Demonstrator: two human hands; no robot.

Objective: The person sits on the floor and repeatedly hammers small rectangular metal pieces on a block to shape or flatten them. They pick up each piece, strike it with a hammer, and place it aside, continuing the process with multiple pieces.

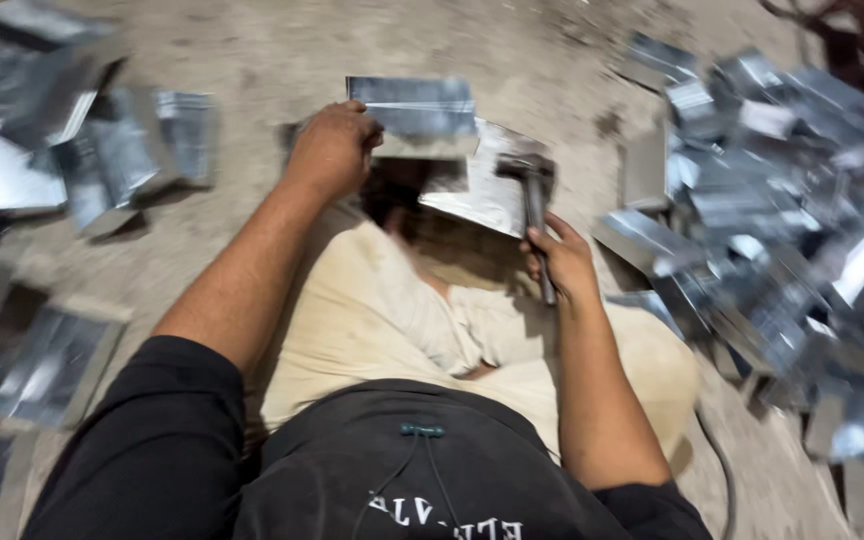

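Fingers of the left hand (332, 148) are pinched on the folded metal sheet (432, 125) lying far on the floor (282, 50); a hammer (532, 200) is gripped in the right hand (564, 262). Fingers could be struck or cut by sharp edges.

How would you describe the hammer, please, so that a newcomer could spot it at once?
Start at the person's cream trousers in the middle, then go to the right hand just beyond the knee. The hammer rises from that fist onto a bent metal sheet. It is the one dark, slim tool among shiny sheets.
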